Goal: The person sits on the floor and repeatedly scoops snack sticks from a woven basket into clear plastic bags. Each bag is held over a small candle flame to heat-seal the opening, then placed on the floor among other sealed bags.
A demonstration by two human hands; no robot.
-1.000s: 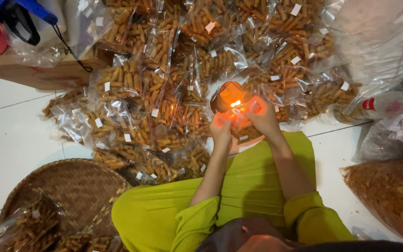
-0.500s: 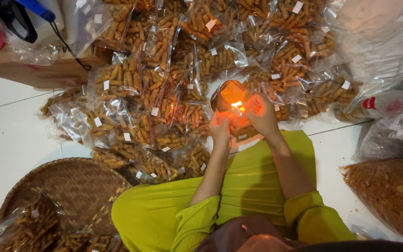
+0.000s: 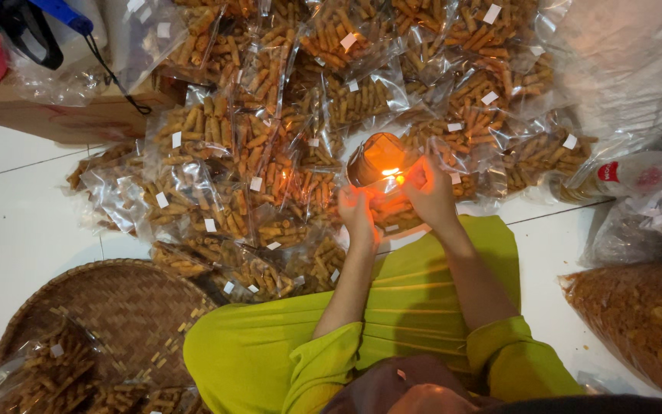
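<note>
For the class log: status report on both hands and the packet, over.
Left hand and right hand pinch a clear snack packet at the small flame. Sealed packets piled just beyond. Nothing between the hands.

Clear snack packets (image 3: 270, 153) with small white labels heaped ahead; big snack-filled bag (image 3: 637, 322) right.

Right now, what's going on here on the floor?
A person in lime-green clothes sits on the white tiled floor. The left hand and right hand together hold a small clear plastic bag of golden fried snack sticks close to a little flame. Many filled bags lie heaped in front; a round woven tray sits at the left.
</note>
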